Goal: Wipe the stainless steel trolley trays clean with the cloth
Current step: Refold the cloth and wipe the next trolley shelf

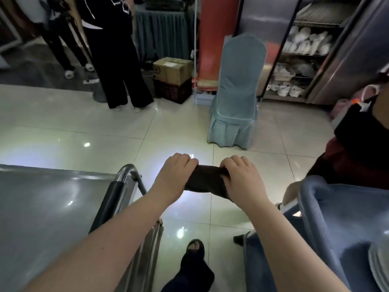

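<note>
I hold the dark, bunched-up cloth (207,180) stretched between my two hands above the pale tiled floor (63,131). My left hand (175,175) curls its fingers over the cloth's left end; my right hand (242,178) grips the right end likewise. The shiny stainless steel trolley tray (42,207) lies to my left, apart from the cloth, its curved handle (128,173) just beside my left wrist.

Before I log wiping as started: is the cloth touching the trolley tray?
Apart. The head view shows the cloth gripped between left hand and right hand over floor tiles, well to the right of the tray and its handle.
</note>
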`<state>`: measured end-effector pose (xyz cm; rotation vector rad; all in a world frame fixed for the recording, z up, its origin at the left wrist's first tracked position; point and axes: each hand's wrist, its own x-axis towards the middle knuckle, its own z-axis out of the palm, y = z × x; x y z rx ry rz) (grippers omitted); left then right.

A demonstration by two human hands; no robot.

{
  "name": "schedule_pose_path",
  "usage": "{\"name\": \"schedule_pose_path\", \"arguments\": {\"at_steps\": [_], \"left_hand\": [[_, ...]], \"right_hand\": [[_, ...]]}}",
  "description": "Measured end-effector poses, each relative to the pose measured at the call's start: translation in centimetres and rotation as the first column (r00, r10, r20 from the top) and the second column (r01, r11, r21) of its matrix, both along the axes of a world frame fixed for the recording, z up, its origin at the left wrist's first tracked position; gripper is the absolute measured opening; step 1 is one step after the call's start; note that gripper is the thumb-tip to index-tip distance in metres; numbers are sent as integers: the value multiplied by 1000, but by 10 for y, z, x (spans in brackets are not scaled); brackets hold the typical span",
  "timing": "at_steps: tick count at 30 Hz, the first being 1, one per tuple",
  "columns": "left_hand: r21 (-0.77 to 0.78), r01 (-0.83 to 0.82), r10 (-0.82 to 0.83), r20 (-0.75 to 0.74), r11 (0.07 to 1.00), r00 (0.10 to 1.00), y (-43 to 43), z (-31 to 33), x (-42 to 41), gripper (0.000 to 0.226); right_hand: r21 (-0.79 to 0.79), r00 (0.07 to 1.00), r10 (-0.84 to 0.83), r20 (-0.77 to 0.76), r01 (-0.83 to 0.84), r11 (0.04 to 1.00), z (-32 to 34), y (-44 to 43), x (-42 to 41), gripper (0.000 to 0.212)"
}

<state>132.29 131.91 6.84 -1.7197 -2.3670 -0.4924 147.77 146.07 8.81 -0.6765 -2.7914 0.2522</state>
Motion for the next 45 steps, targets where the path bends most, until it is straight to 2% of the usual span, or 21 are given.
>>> {"name": "schedule_pose_path", "arguments": {"at_steps": [3, 5, 11, 15, 19, 22, 27, 32, 34, 40, 45], "left_hand": [[-6, 12, -12, -108, 1000, 994, 39, 6, -53, 50], [-13, 2, -4, -121, 1000, 993, 61, 14, -90, 46], [28, -135, 136, -39, 991, 990, 128, 32, -188, 41], [14, -225, 225, -44, 974, 973, 168, 35, -245, 39], [53, -341, 343, -28, 938, 939, 199, 30, -308, 40], [106, -458, 459, 9, 883, 888, 214, 21, -355, 37], [105, -722, 714, 112, 683, 691, 212, 17, -424, 34], [46, -934, 919, 170, 354, 357, 171, 17, -472, 26], [8, -969, 955, 172, 245, 243, 144, 16, -483, 19], [10, -998, 988, 142, 58, 59, 43, 1, -526, 26], [71, -991, 972, 218, -111, -93, -41, -12, -557, 20]], "right_hand": [[16, 1000, 31, -2, -31, 999, 4, 46, -59, 5], [9, 998, 60, -3, -60, 998, 11, 73, -101, 2], [131, 978, 203, 46, -208, 969, 24, 152, -213, 8], [202, 951, 291, 107, -308, 930, 33, 199, -283, 15], [215, 898, 435, 61, -438, 873, 33, 241, -365, 23], [237, 829, 559, 14, -546, 803, 27, 266, -440, 22], [219, 648, 761, -10, -742, 634, 26, 275, -571, 24], [165, 400, 916, -28, -902, 399, 20, 223, -684, 21], [154, 286, 958, -1, -947, 283, 15, 189, -717, 20], [125, -11, 998, 65, -992, -19, 3, 64, -803, 17], [88, -173, 978, 117, -979, -184, -14, -45, -864, 10]]}}
